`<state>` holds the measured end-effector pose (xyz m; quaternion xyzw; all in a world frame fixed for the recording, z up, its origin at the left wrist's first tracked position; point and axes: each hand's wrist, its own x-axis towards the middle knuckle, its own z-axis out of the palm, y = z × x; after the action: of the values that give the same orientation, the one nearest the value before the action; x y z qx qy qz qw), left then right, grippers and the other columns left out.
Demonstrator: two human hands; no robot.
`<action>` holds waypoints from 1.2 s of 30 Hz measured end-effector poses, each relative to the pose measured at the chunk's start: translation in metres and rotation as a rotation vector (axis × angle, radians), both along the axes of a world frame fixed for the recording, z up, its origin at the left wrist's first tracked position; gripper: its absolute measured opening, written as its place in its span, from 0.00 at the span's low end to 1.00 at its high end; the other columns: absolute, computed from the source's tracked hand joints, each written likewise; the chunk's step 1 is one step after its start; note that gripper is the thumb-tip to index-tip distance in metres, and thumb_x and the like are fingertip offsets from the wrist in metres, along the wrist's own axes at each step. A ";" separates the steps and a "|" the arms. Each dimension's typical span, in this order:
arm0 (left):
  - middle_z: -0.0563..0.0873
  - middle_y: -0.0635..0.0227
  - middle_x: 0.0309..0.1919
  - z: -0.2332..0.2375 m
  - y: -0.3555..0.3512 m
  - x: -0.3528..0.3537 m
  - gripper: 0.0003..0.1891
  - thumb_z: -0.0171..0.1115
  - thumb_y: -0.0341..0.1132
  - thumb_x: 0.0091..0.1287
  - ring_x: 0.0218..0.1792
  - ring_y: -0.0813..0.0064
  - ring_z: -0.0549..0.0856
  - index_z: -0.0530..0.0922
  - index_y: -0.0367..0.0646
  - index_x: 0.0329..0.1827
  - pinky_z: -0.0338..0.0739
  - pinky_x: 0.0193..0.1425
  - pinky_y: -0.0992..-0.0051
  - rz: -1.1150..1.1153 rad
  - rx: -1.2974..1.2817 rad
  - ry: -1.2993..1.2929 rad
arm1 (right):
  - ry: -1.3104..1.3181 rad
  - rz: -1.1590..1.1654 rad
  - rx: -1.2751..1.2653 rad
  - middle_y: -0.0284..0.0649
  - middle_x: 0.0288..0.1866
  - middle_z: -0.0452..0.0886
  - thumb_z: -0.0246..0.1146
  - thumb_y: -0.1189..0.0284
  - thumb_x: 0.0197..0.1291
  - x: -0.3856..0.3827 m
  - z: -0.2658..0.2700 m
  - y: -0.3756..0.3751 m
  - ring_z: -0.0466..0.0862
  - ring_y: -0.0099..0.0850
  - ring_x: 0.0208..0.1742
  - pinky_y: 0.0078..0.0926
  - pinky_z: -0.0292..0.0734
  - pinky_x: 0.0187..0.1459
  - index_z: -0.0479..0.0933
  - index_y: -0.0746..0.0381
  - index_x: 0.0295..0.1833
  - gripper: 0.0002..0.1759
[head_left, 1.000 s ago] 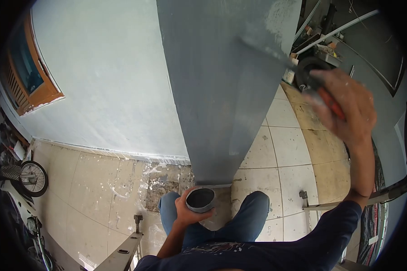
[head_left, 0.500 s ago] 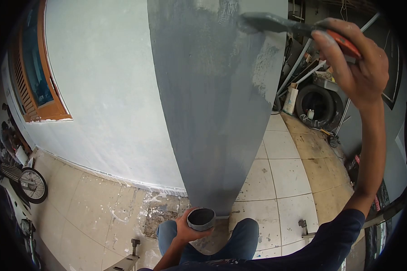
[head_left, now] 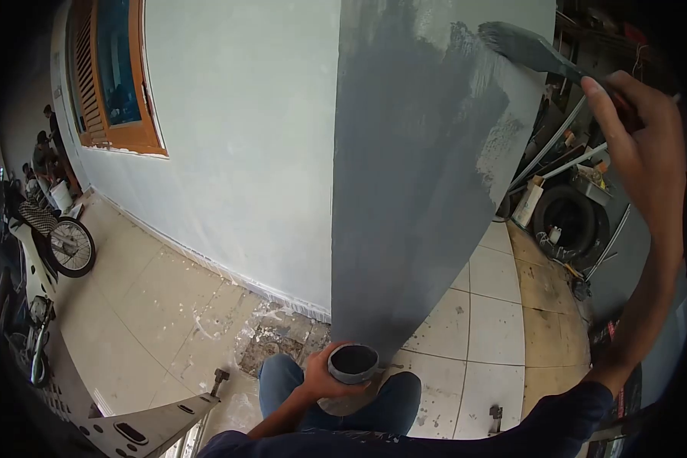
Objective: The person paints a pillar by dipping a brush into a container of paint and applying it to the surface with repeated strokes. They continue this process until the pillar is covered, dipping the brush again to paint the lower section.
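Head: hands (head_left: 649,149) curled round brush (head_left: 528,52), cup (head_left: 353,377)

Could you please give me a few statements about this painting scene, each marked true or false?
1. The right hand holds a brush. True.
2. The left hand is empty. False: it holds a cup with dark contents.
3. The motorcycle wheel is on the right side of the view. False: it is on the left side.
4. Dark grey paint covers part of the column beside the pale wall. True.
5. The window frame is painted blue. False: it is orange-brown.
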<state>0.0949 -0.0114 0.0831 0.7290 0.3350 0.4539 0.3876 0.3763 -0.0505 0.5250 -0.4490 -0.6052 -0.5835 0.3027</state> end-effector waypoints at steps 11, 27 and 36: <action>0.91 0.63 0.47 -0.006 -0.013 -0.004 0.43 0.90 0.43 0.35 0.49 0.76 0.90 0.80 0.37 0.57 0.84 0.58 0.70 -0.006 -0.032 -0.035 | -0.361 -0.049 -0.540 0.39 0.16 0.76 0.74 0.62 0.58 -0.027 -0.053 0.002 0.78 0.35 0.20 0.38 0.73 0.28 0.81 0.64 0.32 0.16; 0.91 0.64 0.46 -0.008 -0.019 -0.019 0.42 0.89 0.44 0.35 0.47 0.73 0.91 0.81 0.39 0.56 0.85 0.56 0.69 0.010 -0.013 -0.081 | -0.490 -0.117 -0.265 0.48 0.15 0.79 0.70 0.63 0.56 -0.067 0.076 0.000 0.81 0.45 0.18 0.37 0.77 0.27 0.80 0.67 0.23 0.18; 0.92 0.65 0.44 -0.020 -0.022 -0.024 0.41 0.89 0.48 0.35 0.46 0.71 0.92 0.81 0.43 0.55 0.87 0.54 0.67 0.048 0.039 -0.101 | -0.384 -0.238 -0.179 0.54 0.23 0.82 0.70 0.62 0.56 -0.073 0.133 0.015 0.83 0.49 0.28 0.43 0.78 0.37 0.83 0.70 0.28 0.19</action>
<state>0.0704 -0.0335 0.0635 0.7043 0.3235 0.5058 0.3788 0.3037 -0.0351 0.6584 -0.4229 -0.6438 -0.6338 0.0704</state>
